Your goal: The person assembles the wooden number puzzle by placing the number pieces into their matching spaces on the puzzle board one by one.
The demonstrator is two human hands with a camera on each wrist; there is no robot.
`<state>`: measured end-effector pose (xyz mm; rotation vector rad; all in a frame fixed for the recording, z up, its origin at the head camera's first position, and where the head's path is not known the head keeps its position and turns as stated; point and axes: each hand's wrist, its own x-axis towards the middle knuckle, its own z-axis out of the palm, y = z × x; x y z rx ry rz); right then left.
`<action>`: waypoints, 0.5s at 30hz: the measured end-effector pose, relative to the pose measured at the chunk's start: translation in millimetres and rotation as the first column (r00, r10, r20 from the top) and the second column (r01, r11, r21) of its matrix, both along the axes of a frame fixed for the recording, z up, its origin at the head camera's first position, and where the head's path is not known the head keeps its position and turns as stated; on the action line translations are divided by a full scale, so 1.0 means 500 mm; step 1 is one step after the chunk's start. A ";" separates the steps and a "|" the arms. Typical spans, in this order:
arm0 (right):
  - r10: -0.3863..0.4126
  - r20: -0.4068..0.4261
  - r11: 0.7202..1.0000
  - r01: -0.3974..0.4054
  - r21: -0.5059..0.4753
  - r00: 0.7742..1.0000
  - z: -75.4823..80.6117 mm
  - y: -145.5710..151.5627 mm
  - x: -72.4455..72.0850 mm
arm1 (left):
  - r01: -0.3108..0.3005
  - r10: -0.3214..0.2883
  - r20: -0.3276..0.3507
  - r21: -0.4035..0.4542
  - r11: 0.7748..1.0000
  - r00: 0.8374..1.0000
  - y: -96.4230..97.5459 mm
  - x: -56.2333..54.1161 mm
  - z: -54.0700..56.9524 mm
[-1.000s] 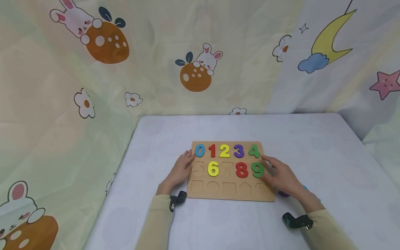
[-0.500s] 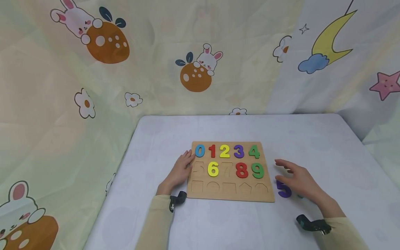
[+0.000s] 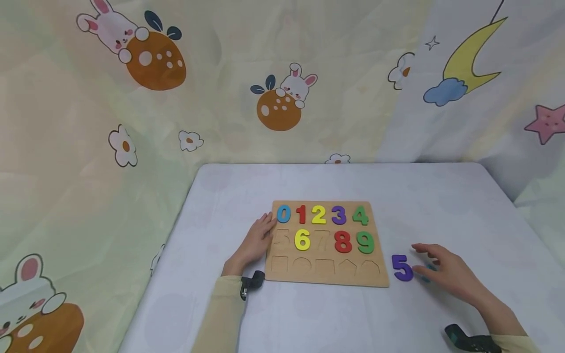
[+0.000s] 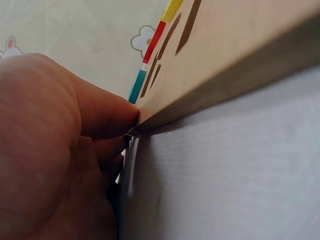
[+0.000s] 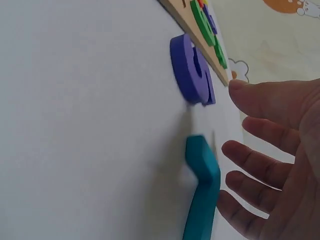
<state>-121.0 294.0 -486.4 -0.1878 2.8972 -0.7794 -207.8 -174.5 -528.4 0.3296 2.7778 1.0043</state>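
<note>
A wooden number puzzle board lies on the table, with coloured numbers 0 to 4 along its top row and the 6, 8 and 9 below. The 5 and 7 recesses are bare. My left hand rests against the board's left edge, fingers extended; in the left wrist view the thumb touches that edge. Off the board's right side lies a purple number 5. My right hand hovers just right of it, fingers spread, over a teal bent piece mostly hidden in the head view.
A white cloth covers the table. Behind it hangs a printed curtain with rabbits, flowers and a moon. The board's bottom row has several bare shape recesses. Dark wrist cameras sit on both wrists.
My right hand has left the green 9 at the board's right edge and moved right, past the purple 5, to the teal piece. The left hand stays at the board's edge.
</note>
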 end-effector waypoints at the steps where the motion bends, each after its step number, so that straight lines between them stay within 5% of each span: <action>1: -0.004 0.007 1.000 0.004 0.009 1.000 -0.001 0.005 0.004 | 0.000 0.000 0.004 -0.003 1.000 1.000 0.000 0.000 0.001; 15: -0.009 0.032 1.000 0.008 0.028 0.999 0.003 0.033 0.033 | -0.009 0.009 0.013 -0.012 1.000 1.000 0.003 -0.001 -0.003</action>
